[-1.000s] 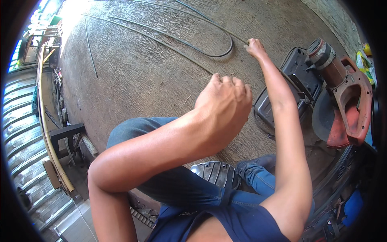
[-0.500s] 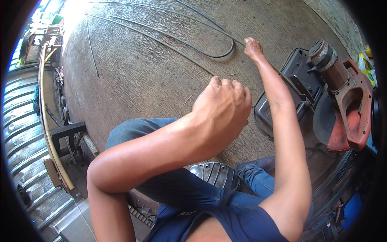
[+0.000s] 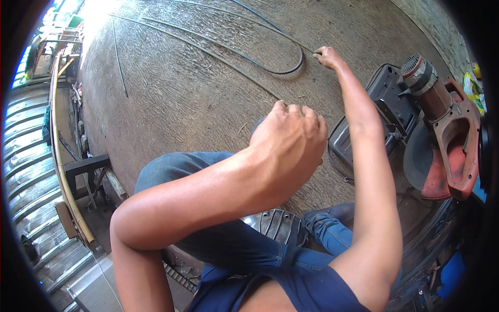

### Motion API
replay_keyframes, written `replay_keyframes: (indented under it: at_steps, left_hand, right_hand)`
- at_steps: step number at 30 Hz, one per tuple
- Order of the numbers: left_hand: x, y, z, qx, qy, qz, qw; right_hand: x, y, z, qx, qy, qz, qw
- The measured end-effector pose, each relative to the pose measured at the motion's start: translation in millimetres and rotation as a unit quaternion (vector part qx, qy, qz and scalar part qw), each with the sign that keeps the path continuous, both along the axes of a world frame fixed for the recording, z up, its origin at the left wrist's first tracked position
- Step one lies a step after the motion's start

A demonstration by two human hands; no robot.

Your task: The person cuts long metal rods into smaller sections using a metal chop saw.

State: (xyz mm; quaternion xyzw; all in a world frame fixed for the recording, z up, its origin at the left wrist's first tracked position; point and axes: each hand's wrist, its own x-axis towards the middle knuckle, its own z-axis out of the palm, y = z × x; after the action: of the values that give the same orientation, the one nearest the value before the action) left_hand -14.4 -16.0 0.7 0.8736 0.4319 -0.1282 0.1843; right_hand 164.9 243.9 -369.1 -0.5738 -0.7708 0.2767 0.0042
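My left hand (image 3: 291,138) is closed, knuckles up, in front of my bent knee. A long thin rod (image 3: 218,57) runs from the bright far left into its fingers; the palm side is hidden. Farther out to the right, my right hand (image 3: 328,57) pinches a second long thin rod (image 3: 267,25), which comes from the far side of the floor. Between the two, a dark rod bent into a U (image 3: 300,61) lies on the floor, its curve just left of my right hand. A bluish patch behind my left hand cannot be made out.
A cut-off saw (image 3: 436,104) with a disc, red guard and dark base (image 3: 358,140) stands right of my right forearm. One short rod (image 3: 119,62) lies at left, beside a bamboo pole (image 3: 60,140) and corrugated metal sheeting (image 3: 31,171). A ribbed metal part (image 3: 275,224) sits near my feet.
My right hand has turned a little, its fingers now pointing left along the rod. My left hand has barely moved and stays closed on its rod.
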Motion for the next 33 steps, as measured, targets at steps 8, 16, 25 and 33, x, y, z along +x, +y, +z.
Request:
replay_keyframes:
  at_steps: [8,16,25,33]
  left_hand:
    - [-9.5,4.3,-1.3,-0.005,-0.008,0.009,1.000]
    - [-14.3,2.9,-3.7,-0.012,-0.007,0.020,1.000]
    - [-5.3,3.5,-0.5,-0.021,-0.018,0.018,0.999]
    - [-2.2,3.6,5.4,-0.022,-0.019,0.004,1.000]
  right_hand:
    - [23.0,12.8,7.9,-0.182,0.074,0.012,0.981]
    - [11.6,0.4,6.8,-0.124,0.007,-0.031,0.992]
    - [-8.7,-16.4,-18.1,0.103,0.123,0.001,0.987]
    - [35.2,-60.7,1.0,0.270,-0.157,0.063,0.948]
